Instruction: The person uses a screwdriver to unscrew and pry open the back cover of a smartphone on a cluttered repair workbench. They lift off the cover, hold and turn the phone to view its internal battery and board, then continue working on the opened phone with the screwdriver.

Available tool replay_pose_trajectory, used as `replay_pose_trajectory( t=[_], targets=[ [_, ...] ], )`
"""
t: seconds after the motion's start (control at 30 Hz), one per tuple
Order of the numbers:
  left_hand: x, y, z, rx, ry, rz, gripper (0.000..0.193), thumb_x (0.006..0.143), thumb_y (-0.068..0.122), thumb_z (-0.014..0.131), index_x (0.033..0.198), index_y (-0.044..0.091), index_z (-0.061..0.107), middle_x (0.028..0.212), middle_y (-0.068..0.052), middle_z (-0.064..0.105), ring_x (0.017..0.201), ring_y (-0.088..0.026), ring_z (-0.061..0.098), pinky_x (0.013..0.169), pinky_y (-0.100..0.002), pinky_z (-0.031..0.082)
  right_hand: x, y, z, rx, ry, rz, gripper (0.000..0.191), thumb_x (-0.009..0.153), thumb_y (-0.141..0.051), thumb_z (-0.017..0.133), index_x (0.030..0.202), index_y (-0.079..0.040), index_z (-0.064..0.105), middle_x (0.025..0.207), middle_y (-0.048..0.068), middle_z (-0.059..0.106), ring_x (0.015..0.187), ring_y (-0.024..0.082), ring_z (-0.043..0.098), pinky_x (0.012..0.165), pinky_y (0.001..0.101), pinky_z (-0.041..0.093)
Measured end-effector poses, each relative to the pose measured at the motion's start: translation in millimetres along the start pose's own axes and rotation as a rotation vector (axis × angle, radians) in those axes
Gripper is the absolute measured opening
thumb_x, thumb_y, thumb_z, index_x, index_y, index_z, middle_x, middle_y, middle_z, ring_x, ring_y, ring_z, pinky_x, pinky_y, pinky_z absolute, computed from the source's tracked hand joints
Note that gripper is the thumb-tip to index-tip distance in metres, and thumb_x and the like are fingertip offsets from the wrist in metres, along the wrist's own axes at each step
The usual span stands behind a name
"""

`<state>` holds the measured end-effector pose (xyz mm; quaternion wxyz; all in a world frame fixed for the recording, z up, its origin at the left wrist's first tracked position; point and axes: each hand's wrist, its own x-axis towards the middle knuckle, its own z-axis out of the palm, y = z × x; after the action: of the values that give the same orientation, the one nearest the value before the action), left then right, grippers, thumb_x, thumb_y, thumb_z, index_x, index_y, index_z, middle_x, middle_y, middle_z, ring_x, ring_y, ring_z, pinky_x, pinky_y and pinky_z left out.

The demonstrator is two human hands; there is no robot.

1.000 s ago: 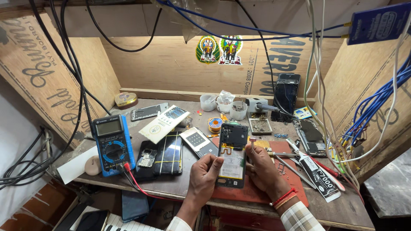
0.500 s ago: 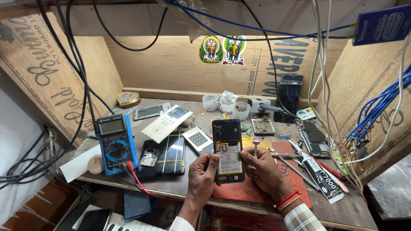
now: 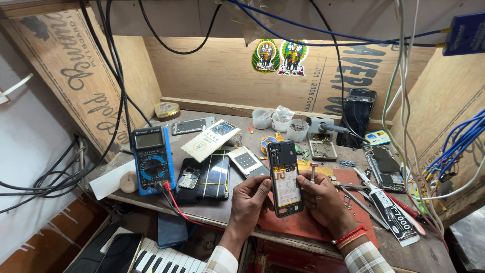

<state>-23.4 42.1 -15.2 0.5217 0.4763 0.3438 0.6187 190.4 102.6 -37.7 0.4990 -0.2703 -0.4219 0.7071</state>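
An opened smartphone (image 3: pixel 284 178), back cover off and battery showing, stands tilted upright over a red work mat (image 3: pixel 348 202). My left hand (image 3: pixel 249 198) grips its left edge near the bottom. My right hand (image 3: pixel 323 198) holds its right edge and also pinches a small screwdriver (image 3: pixel 312 171) that sticks up beside the phone.
A blue multimeter (image 3: pixel 151 159) with a red lead stands at the left. Other phones and parts (image 3: pixel 209 174) lie beside it. Small white cups (image 3: pixel 280 121), a parts tray (image 3: pixel 322 149), tweezers, a glue tube (image 3: pixel 391 212) and hanging cables (image 3: pixel 409 101) crowd the wooden bench (image 3: pixel 212 212).
I have raised the phone more upright and nearer the camera. Both hands kept their hold on it; the screwdriver stays in my right hand.
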Motion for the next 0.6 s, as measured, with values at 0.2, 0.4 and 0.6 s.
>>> replay_pose_trajectory(
  t=[0.2,0.4,0.6],
  targets=[
    [0.3,-0.2,-1.3,-0.018,-0.019,-0.024,0.035,0.089,0.025,0.078,0.114,-0.001,0.076,0.082,-0.004,0.076,0.056,-0.009,0.066,0.048,-0.021,0.048,-4.3,-4.5,16.0,-0.092,-0.058,0.041,0.042,0.097,-0.017,0.064,0.136,0.001,0.062,0.065,-0.010,0.052,0.045,-0.001,0.034,0.040,0.0168,0.028],
    [0.7,-2.3,0.2,0.002,-0.080,0.014,0.040,0.087,0.022,0.083,0.119,0.001,0.071,0.081,-0.003,0.074,0.062,-0.008,0.066,0.055,-0.022,0.052,-10.0,-11.5,28.1,-0.243,-0.165,0.065,0.062,0.090,-0.022,0.072,0.146,-0.001,0.054,0.082,-0.007,0.059,0.059,0.000,0.042,0.049,0.0176,0.032],
    [0.8,-2.0,0.9,-0.024,-0.073,-0.004,0.039,0.084,0.020,0.083,0.116,0.002,0.070,0.082,-0.003,0.075,0.063,-0.009,0.067,0.055,-0.022,0.052,-16.0,-18.0,37.5,-0.273,-0.192,0.034,0.075,0.083,-0.022,0.078,0.149,-0.002,0.050,0.090,-0.006,0.061,0.063,0.000,0.045,0.049,0.0177,0.033]
  ],
)
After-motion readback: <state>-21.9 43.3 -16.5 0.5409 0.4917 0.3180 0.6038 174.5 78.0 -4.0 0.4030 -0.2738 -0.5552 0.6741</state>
